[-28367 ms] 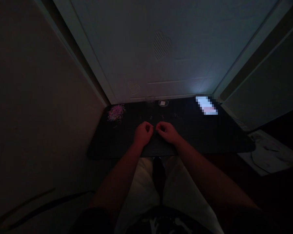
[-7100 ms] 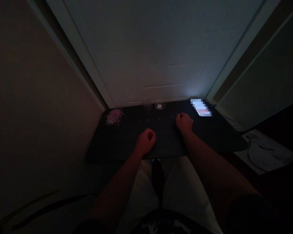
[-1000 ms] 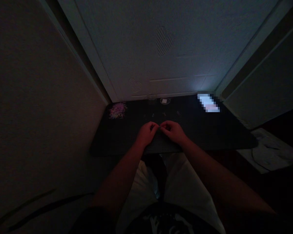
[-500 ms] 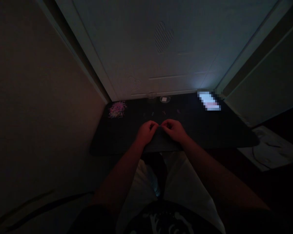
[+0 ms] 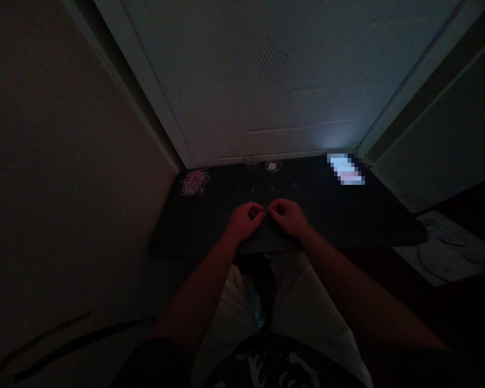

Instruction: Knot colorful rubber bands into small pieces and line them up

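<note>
Above the near part of the dark table [image 5: 327,221], my left hand [image 5: 246,220] and my right hand [image 5: 286,214] meet fingertip to fingertip. Each has its thumb and fingers pinched together. Between the fingertips is a thin, small piece [image 5: 266,210], too dim and tiny to name, and both hands seem to grip it. Just beyond my hands lies a row of small thin pieces, among them one straight ahead [image 5: 271,188] and one farther right [image 5: 295,186]. A pile of pinkish-purple thin strips [image 5: 195,182] rests at the table's far left.
Against the white panel [image 5: 226,81] at the back stand a clear round container [image 5: 251,160] and a shallow clear dish [image 5: 273,166] holding a white square. A bright, pixelated screen [image 5: 346,168] glows at the back right. The room is very dark.
My left fingertips have shifted slightly right, closer to my right fingertips, so less of the thin piece shows between them. The things on the table stay where they were.
</note>
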Action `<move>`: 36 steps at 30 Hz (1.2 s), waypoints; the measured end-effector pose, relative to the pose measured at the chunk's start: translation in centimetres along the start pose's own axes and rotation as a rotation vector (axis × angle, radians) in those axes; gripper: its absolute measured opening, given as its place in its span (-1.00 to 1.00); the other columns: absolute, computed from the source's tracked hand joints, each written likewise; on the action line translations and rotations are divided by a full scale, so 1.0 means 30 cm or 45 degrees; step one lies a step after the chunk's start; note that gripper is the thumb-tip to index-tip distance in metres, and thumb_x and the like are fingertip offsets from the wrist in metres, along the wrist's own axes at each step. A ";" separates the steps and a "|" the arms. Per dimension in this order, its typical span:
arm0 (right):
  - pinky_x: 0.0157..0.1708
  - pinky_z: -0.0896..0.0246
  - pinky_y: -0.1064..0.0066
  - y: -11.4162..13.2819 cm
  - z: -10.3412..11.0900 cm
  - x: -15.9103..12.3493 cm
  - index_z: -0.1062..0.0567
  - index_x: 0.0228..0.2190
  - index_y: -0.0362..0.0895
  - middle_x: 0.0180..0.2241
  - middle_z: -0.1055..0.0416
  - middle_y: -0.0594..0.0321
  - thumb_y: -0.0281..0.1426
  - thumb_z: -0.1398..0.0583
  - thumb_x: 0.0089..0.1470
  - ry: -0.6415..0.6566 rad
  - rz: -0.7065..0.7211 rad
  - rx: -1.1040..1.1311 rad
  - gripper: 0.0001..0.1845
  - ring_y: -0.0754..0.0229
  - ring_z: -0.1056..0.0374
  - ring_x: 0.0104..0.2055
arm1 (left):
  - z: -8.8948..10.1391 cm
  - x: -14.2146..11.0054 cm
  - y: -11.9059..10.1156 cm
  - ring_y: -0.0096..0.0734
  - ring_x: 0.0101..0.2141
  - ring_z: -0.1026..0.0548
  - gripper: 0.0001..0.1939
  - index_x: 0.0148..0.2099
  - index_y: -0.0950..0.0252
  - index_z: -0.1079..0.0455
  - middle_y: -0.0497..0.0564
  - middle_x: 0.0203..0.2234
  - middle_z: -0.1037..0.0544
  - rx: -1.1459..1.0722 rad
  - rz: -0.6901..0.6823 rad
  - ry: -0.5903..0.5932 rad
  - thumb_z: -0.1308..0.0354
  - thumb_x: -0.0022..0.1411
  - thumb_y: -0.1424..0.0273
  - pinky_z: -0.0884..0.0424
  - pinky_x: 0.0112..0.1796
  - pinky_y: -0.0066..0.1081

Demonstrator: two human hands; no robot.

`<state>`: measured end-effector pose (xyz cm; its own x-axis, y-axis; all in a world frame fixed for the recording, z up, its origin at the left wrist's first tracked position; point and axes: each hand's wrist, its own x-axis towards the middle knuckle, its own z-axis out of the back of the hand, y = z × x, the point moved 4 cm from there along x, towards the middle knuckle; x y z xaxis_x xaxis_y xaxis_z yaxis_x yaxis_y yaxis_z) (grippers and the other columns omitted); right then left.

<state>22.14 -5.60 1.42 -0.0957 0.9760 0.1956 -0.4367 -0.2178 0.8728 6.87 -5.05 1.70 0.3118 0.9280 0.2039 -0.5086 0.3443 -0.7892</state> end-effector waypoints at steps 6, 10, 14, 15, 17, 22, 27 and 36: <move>-0.47 -0.13 0.44 0.000 -0.001 -0.001 -0.43 -0.48 -0.16 -0.55 -0.36 0.29 -0.36 -0.14 -0.08 -0.005 -0.005 -0.004 -0.87 0.27 -0.26 -0.49 | -0.002 0.003 0.001 -0.49 -0.43 -0.44 -0.80 -0.28 0.30 -0.42 -0.03 -0.42 -0.53 0.012 0.021 0.017 -0.07 0.15 0.29 -0.32 -0.39 -0.48; -0.48 -0.12 0.45 -0.006 -0.001 0.000 -0.43 -0.47 -0.16 -0.56 -0.34 0.30 -0.35 -0.14 -0.07 0.006 -0.005 -0.002 -0.87 0.28 -0.24 -0.50 | -0.002 0.003 0.001 -0.48 -0.41 -0.44 -0.81 -0.29 0.29 -0.41 -0.03 -0.42 -0.52 -0.002 0.009 0.031 -0.06 0.15 0.30 -0.32 -0.38 -0.47; -0.48 -0.12 0.45 -0.006 -0.001 0.000 -0.43 -0.48 -0.15 -0.55 -0.34 0.30 -0.37 -0.12 -0.06 0.003 0.017 -0.039 -0.88 0.28 -0.24 -0.50 | -0.002 0.002 0.001 -0.49 -0.41 -0.43 -0.81 -0.30 0.29 -0.40 -0.04 -0.44 -0.51 0.013 -0.014 0.038 -0.05 0.16 0.30 -0.31 -0.39 -0.48; -0.47 -0.12 0.45 -0.007 -0.001 0.000 -0.43 -0.47 -0.14 -0.55 -0.34 0.30 -0.37 -0.12 -0.05 0.004 0.023 -0.048 -0.88 0.28 -0.24 -0.49 | -0.002 0.002 0.001 -0.49 -0.42 -0.43 -0.81 -0.31 0.29 -0.40 -0.05 -0.44 -0.51 0.020 -0.017 0.043 -0.05 0.16 0.30 -0.31 -0.39 -0.48; -0.47 -0.12 0.45 -0.008 -0.003 0.001 -0.43 -0.47 -0.14 -0.54 -0.35 0.31 -0.37 -0.11 -0.05 0.016 0.031 -0.055 -0.88 0.28 -0.24 -0.49 | -0.002 0.002 0.002 -0.49 -0.42 -0.42 -0.81 -0.31 0.29 -0.40 -0.05 -0.45 -0.51 0.037 -0.008 0.051 -0.04 0.16 0.29 -0.31 -0.40 -0.48; -0.45 -0.12 0.44 -0.010 -0.004 0.002 -0.43 -0.47 -0.14 -0.53 -0.34 0.30 -0.36 -0.11 -0.04 0.041 0.021 -0.057 -0.87 0.28 -0.24 -0.48 | -0.002 0.002 0.005 -0.49 -0.43 -0.41 -0.80 -0.33 0.29 -0.39 -0.06 -0.46 -0.50 0.087 -0.016 0.064 -0.03 0.16 0.28 -0.29 -0.41 -0.48; -0.45 -0.12 0.45 -0.013 0.002 0.004 -0.41 -0.46 -0.14 -0.53 -0.34 0.30 -0.33 -0.09 -0.01 0.009 -0.009 -0.008 -0.84 0.28 -0.25 -0.47 | -0.002 0.002 0.013 -0.49 -0.44 -0.41 -0.82 -0.33 0.29 -0.39 -0.05 -0.46 -0.50 0.056 -0.008 0.030 -0.05 0.14 0.30 -0.28 -0.42 -0.49; -0.46 -0.14 0.45 -0.014 -0.001 -0.005 -0.43 -0.38 -0.15 -0.50 -0.37 0.29 -0.38 -0.10 -0.06 0.016 0.019 0.030 -0.84 0.28 -0.26 -0.47 | 0.000 0.001 0.011 -0.50 -0.46 -0.40 -0.83 -0.34 0.30 -0.39 -0.06 -0.48 -0.49 0.041 0.028 0.028 -0.05 0.13 0.32 -0.29 -0.43 -0.49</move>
<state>22.32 -5.65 1.01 -0.1136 0.9726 0.2030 -0.4143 -0.2321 0.8801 6.70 -4.90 1.44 0.3177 0.9322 0.1735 -0.5411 0.3285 -0.7741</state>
